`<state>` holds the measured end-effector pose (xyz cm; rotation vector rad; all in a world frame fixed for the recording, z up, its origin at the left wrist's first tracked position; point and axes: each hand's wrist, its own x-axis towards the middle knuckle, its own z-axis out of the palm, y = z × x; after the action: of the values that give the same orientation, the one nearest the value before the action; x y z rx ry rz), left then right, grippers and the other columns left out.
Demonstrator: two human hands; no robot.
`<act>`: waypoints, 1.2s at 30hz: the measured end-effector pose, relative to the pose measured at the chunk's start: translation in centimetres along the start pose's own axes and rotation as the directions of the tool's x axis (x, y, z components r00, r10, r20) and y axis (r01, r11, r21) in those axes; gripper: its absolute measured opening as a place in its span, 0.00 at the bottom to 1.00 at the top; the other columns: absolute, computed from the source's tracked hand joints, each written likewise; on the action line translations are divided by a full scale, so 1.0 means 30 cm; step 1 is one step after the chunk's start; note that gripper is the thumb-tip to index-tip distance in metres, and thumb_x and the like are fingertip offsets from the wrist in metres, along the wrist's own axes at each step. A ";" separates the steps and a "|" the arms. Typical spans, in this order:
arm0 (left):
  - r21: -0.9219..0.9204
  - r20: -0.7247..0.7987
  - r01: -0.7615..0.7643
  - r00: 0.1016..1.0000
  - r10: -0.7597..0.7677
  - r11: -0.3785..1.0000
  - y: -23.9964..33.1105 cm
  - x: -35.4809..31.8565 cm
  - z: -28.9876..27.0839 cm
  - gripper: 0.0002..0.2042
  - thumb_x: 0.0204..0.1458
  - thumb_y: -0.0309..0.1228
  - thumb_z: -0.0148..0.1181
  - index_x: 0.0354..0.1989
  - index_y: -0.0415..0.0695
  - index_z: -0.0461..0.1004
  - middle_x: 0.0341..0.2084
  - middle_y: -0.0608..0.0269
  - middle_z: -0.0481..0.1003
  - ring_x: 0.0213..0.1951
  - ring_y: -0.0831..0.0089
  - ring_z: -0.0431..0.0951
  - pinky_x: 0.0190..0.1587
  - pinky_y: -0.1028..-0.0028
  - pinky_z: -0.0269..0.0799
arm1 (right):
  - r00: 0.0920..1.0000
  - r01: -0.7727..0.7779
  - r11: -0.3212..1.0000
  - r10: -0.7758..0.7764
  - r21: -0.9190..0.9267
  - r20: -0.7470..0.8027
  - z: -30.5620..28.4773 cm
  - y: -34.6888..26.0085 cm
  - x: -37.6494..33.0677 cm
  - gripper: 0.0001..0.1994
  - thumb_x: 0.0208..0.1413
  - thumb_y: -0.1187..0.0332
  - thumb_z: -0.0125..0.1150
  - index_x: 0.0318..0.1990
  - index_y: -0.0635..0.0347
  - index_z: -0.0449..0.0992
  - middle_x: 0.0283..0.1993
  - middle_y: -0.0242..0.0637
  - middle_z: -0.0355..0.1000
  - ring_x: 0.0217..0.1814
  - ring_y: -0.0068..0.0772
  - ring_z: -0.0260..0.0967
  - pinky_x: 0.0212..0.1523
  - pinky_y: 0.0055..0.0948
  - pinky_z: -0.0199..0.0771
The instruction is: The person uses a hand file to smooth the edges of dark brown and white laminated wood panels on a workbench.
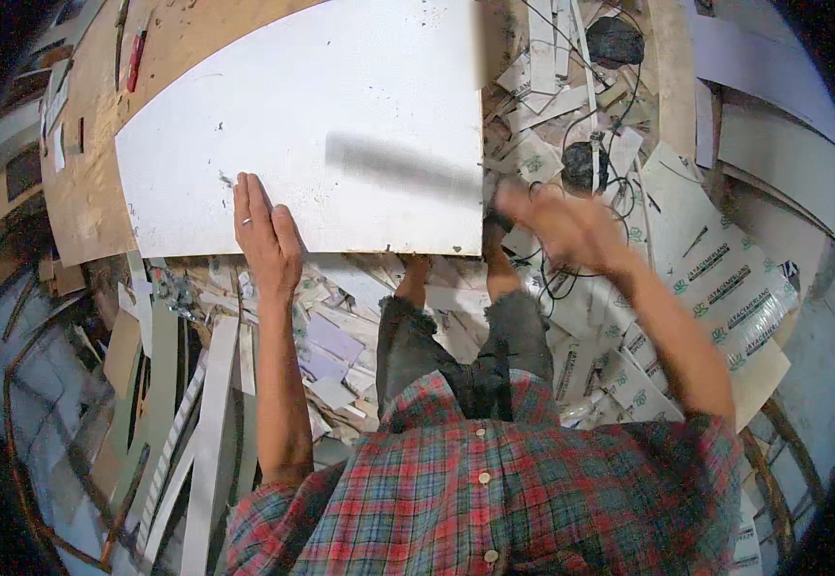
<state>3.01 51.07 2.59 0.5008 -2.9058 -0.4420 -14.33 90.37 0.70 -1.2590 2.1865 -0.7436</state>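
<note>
My left hand point(266, 230) lies flat on a white board point(369, 86), palm down with its fingers stretched out, near the board's front edge. The board has a curved left side, and small dark marks dot its face. My right hand point(566, 226) is smeared by motion just beyond the board's right edge. It appears closed around the dark end of a long grey tool point(388, 163), which reaches leftward over the board. Blur hides the tool's exact kind. Beneath the white board is a brown wooden sheet point(81, 192).
A red-handled tool point(136, 60) lies on the wooden sheet at the far left. Offcuts and strips point(211, 422) litter the floor around my feet. On the right are black cables point(619, 144), a dark round object point(615, 41) and printed white sheets point(715, 259).
</note>
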 end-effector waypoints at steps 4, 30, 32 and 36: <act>0.057 0.043 -0.025 0.999 0.023 0.998 -0.011 0.029 0.039 0.29 0.66 0.36 0.44 0.71 0.31 0.56 0.71 0.35 0.55 0.72 0.39 0.54 0.73 0.51 0.47 | 0.940 0.241 0.970 -0.239 0.020 0.242 0.127 -0.185 -0.269 0.19 0.64 0.58 0.59 0.62 0.32 0.74 0.27 0.34 0.75 0.29 0.39 0.75 0.29 0.39 0.77; -0.884 0.303 0.466 0.508 -0.806 -0.038 0.115 -0.127 0.200 0.19 0.62 0.44 0.60 0.39 0.36 0.75 0.26 0.63 0.75 0.23 0.71 0.77 0.24 0.66 0.79 | 0.650 -0.626 0.638 0.745 0.449 -0.151 0.252 0.094 -0.558 0.20 0.68 0.62 0.55 0.55 0.73 0.75 0.42 0.42 0.77 0.40 0.34 0.71 0.42 0.31 0.71; -0.851 0.406 0.499 0.425 -0.809 -0.165 0.125 -0.155 0.232 0.20 0.62 0.44 0.61 0.39 0.34 0.75 0.30 0.57 0.77 0.30 0.69 0.78 0.31 0.63 0.79 | 0.698 -0.596 0.681 0.701 0.426 -0.143 0.229 0.049 -0.451 0.20 0.68 0.62 0.55 0.54 0.73 0.76 0.42 0.42 0.77 0.39 0.34 0.71 0.42 0.31 0.71; -0.865 0.394 0.459 0.371 -0.841 -0.203 0.126 -0.136 0.208 0.26 0.56 0.48 0.67 0.46 0.32 0.76 0.36 0.55 0.80 0.34 0.63 0.80 0.31 0.66 0.79 | 0.713 -0.579 0.693 0.686 0.430 -0.146 0.222 -0.032 -0.288 0.19 0.68 0.62 0.55 0.54 0.73 0.76 0.40 0.41 0.76 0.38 0.33 0.70 0.41 0.32 0.70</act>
<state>4.39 57.52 -2.55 1.6544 -1.1136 -1.7902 -5.52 96.22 -2.13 -0.1439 2.3503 -0.9981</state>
